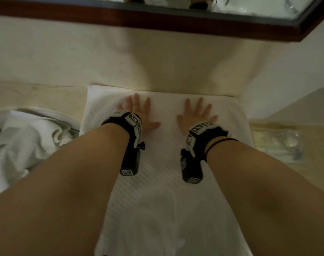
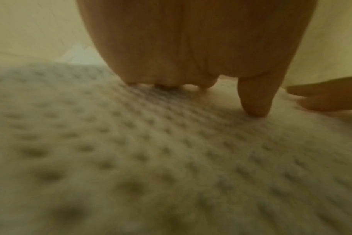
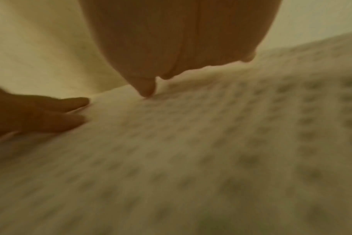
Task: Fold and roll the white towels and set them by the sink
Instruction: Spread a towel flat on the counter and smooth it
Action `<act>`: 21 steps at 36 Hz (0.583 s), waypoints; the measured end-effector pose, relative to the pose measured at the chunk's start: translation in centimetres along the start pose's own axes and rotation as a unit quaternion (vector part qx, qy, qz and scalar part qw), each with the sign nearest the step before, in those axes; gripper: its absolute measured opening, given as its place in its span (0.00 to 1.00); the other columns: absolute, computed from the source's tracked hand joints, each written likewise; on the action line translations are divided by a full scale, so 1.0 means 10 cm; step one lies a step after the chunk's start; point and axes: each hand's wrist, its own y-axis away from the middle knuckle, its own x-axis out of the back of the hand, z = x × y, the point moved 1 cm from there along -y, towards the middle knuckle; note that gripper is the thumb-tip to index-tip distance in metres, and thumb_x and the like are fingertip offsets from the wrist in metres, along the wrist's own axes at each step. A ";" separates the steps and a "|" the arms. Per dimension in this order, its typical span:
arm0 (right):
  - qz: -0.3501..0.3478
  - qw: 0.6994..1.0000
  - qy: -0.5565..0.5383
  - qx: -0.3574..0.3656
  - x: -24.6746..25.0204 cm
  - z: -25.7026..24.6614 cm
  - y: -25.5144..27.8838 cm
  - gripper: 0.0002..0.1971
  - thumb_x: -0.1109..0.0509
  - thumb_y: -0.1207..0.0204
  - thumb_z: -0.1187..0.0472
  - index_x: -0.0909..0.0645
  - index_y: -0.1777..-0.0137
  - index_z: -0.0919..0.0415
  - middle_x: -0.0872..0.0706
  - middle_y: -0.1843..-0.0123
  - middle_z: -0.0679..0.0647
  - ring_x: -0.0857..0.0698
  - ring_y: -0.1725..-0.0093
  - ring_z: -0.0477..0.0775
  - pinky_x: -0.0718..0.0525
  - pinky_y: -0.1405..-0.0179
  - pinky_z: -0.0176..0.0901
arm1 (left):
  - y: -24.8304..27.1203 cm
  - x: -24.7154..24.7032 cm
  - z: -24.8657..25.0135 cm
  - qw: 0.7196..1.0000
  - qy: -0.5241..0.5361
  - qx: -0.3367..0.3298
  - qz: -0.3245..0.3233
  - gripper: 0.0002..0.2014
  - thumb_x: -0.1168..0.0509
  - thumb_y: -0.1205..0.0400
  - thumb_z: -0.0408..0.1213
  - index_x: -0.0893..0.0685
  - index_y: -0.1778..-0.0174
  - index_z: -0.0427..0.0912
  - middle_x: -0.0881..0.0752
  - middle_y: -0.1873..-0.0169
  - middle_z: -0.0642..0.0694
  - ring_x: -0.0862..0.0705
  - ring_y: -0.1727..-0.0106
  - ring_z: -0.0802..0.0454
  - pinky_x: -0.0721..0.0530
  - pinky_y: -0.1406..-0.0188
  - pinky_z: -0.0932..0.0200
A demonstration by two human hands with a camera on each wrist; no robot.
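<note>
One waffle-weave towel [image 1: 168,163] lies flat on the counter [image 1: 37,95], far edge at the wall under the mirror [image 1: 157,19]. On the towel, left hand [image 1: 139,112] and right hand [image 1: 195,113] press flat, fingers spread. Left of the towel sits a crumpled white towel [image 1: 22,137]; right of it, some clear packets [image 1: 277,143].

My head camera looks steeply down over both forearms at the counter [image 1: 37,93], facing its far edge and the wall. Each wrist camera sits low and very near the towel [image 1: 166,191], looking forward along my palm. All three share that towel; each wrist view catches the other hand's fingers.
</note>
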 end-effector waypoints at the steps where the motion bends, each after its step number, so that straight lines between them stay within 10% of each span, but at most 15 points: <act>1: 0.004 0.999 0.007 0.042 -0.08 -0.13 0.07 0.33 0.57 0.17 0.37 0.68 0.18 0.43 0.72 0.17 0.52 0.68 0.18 0.64 0.64 0.24 0.72 | 0.04 0.00 -0.05 1.000 0.004 0.008 -0.002 0.47 0.49 0.24 0.71 0.70 0.20 0.56 0.73 0.21 0.43 0.70 0.19 0.39 0.63 0.21 0.35; 7: 0.007 0.988 0.071 0.137 -0.36 -0.24 0.14 0.39 0.58 0.24 0.28 0.70 0.19 0.41 0.74 0.18 0.48 0.73 0.19 0.59 0.70 0.23 0.66 | 0.13 -0.26 -0.55 1.000 -0.016 0.011 -0.002 0.50 0.50 0.29 0.76 0.73 0.22 0.61 0.78 0.23 0.47 0.75 0.21 0.39 0.68 0.22 0.35; 21: -0.023 0.998 0.053 -0.027 -0.11 0.73 0.36 0.42 0.52 0.21 0.33 0.70 0.18 0.50 0.73 0.17 0.55 0.68 0.18 0.62 0.61 0.18 0.58 | 0.30 -0.06 -0.87 0.996 0.014 0.083 -0.012 0.52 0.46 0.28 0.74 0.70 0.19 0.55 0.73 0.20 0.44 0.68 0.19 0.36 0.57 0.19 0.37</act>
